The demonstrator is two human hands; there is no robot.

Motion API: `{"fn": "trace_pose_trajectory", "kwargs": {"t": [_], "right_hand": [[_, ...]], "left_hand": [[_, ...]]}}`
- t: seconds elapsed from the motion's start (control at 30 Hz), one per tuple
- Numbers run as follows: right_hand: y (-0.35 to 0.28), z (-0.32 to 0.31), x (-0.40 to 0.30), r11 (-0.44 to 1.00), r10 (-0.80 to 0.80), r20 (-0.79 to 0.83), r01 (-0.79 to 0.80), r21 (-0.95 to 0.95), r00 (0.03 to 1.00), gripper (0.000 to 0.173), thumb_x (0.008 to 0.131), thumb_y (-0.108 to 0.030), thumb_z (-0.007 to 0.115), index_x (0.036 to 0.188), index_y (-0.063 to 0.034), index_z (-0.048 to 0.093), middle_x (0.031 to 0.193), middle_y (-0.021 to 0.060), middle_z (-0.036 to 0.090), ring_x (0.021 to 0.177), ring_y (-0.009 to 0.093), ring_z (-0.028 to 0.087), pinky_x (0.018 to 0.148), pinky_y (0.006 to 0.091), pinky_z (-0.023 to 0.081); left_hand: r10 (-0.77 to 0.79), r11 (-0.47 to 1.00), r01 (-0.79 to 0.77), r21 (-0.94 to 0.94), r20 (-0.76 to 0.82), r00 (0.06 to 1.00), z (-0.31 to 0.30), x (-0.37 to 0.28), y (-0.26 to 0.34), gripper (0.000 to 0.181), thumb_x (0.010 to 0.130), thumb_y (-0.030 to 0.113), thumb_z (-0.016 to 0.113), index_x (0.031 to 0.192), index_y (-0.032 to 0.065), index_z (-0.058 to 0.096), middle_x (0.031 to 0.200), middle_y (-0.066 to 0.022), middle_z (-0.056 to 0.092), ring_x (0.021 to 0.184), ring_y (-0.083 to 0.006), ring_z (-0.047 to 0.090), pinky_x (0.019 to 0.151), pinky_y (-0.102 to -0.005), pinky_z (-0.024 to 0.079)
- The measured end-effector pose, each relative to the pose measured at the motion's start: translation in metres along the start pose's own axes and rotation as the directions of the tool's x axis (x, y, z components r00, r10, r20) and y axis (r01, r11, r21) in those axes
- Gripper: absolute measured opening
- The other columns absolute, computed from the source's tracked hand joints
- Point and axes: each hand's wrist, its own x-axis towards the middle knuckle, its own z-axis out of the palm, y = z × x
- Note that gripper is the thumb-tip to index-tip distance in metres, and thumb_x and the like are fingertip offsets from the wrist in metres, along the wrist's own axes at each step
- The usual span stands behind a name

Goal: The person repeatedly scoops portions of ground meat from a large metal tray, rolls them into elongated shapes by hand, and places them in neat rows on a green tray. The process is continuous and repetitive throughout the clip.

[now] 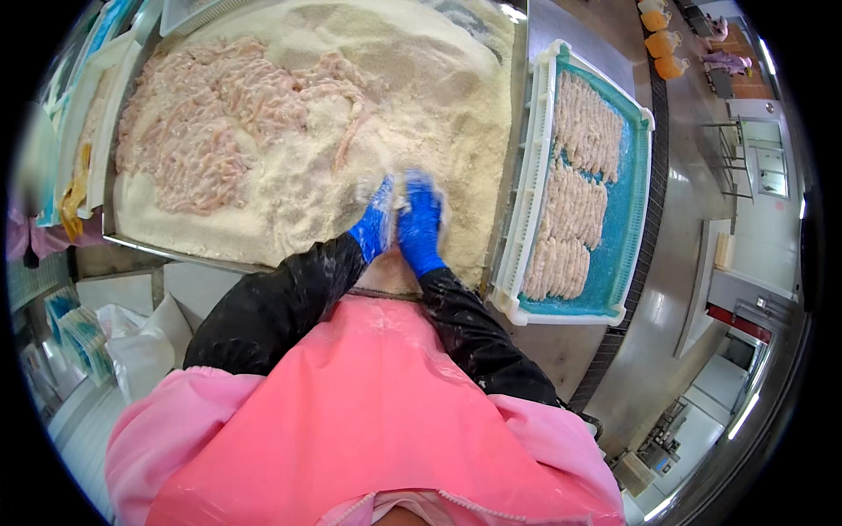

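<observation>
My left hand [376,214] and my right hand [420,220], both in blue gloves dusted with powder, are close together over the near part of a bed of pale breading powder [454,151]. Motion blurs the fingers. Something pale shows between the hands, but whether it is coated meat or loose powder I cannot tell. Beyond them one raw meat strip [350,135] stretches across the powder. A heap of raw, pale pink meat strips [223,112] lies to the left on the same bed.
A metal rim [191,257] borders the powder table. At right, a white plastic crate [516,263] with a teal liner [608,263] holds three groups of coated strips [572,204]. Another person's yellowish glove [75,191] is at far left. White sacks [148,335] stand at lower left.
</observation>
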Motion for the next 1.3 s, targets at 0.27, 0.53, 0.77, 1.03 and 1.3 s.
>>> {"fn": "trace_pose_trajectory", "kwargs": {"t": [0.27,0.53,0.77,1.03,1.3], "right_hand": [[0.000,-0.006,0.099,0.956,-0.243,-0.195,0.268,0.118,0.950,0.037,0.081,0.000,0.055,0.117,-0.0015,0.060,0.115,0.0174,0.062,0.104,0.035,0.057,0.095,0.0436,0.042],[0.004,-0.065,0.117,0.848,0.062,0.376,-0.248,0.468,0.924,0.033,0.089,-0.018,0.063,0.118,-0.0016,0.064,0.113,0.0100,0.068,0.104,0.021,0.061,0.095,0.0309,0.043],[-0.005,-0.084,0.070,0.307,0.190,0.449,-0.488,0.817,0.873,0.028,0.093,-0.013,0.059,0.116,0.0038,0.063,0.110,0.0079,0.067,0.100,0.014,0.061,0.090,0.0250,0.046],[-0.052,-0.107,0.043,0.868,0.017,0.094,-0.061,0.492,0.995,0.024,0.086,-0.002,0.064,0.110,0.0004,0.064,0.107,0.0087,0.062,0.094,0.019,0.060,0.081,0.0279,0.048],[-0.064,-0.094,-0.008,0.891,-0.265,0.082,0.211,0.403,0.961,0.034,0.080,0.008,0.062,0.111,-0.0054,0.065,0.101,0.0080,0.057,0.092,0.020,0.059,0.084,0.0282,0.046]], "left_hand": [[-0.029,0.999,0.032,-0.028,0.079,0.996,-0.007,-0.033,0.023,0.062,0.098,0.055,0.036,0.132,0.0055,0.047,0.128,-0.0160,0.054,0.110,-0.0276,0.055,0.095,-0.0401,0.045],[0.061,0.921,-0.077,0.382,0.053,0.997,-0.013,-0.068,0.028,0.042,0.102,0.027,0.041,0.138,0.0046,0.042,0.130,-0.0176,0.054,0.118,-0.0279,0.052,0.103,-0.0393,0.040],[0.620,0.323,-0.611,0.723,0.326,0.714,0.011,-0.076,0.033,0.045,0.098,0.021,0.050,0.137,-0.0006,0.040,0.107,-0.0138,0.065,0.104,-0.0230,0.061,0.100,-0.0393,0.040],[0.226,0.927,-0.126,-0.353,0.259,0.939,0.039,-0.073,0.047,0.045,0.099,0.025,0.045,0.140,0.0075,0.040,0.135,-0.0145,0.051,0.121,-0.0270,0.052,0.102,-0.0439,0.043],[0.223,0.930,-0.103,-0.352,0.321,0.921,0.055,-0.073,0.032,0.048,0.101,0.025,0.043,0.145,0.0132,0.031,0.150,-0.0154,0.033,0.136,-0.0320,0.036,0.111,-0.0453,0.034]]}}
